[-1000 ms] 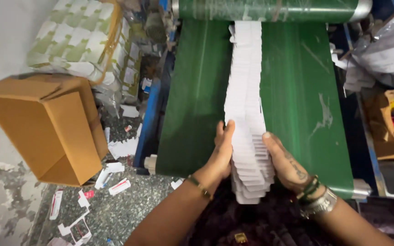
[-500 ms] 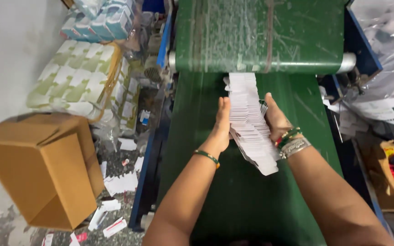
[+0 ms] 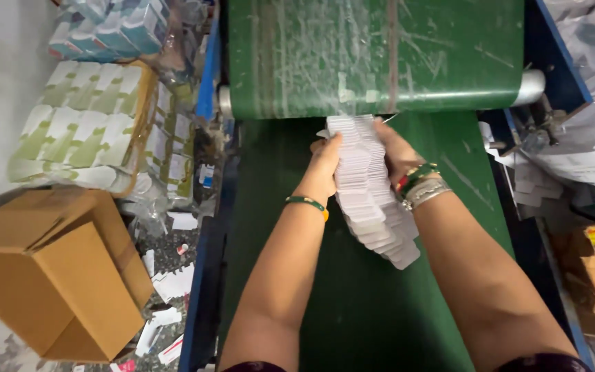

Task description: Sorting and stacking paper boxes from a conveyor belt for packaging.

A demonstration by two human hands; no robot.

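A long overlapping row of flat white cartons (image 3: 370, 193) lies on the green conveyor belt (image 3: 352, 303), coming out from under the upper green belt with its roller (image 3: 380, 96). My left hand (image 3: 325, 162) presses the left side of the row and my right hand (image 3: 390, 148) presses the right side, squeezing the cartons between them near the roller. The near end of the row fans out loose by my right wrist, which wears bangles. A green bangle sits on my left wrist.
An open brown cardboard box (image 3: 49, 275) stands on the floor at left. Behind it are wrapped bundles of printed cartons (image 3: 84, 131). Loose white cartons litter the floor (image 3: 166, 289). Plastic bags and paper (image 3: 587, 138) crowd the right side beyond the blue frame.
Both hands have slid up the row from its near end to the roller, gathering the cartons into a tighter stack. The view has tilted up towards the upper belt.
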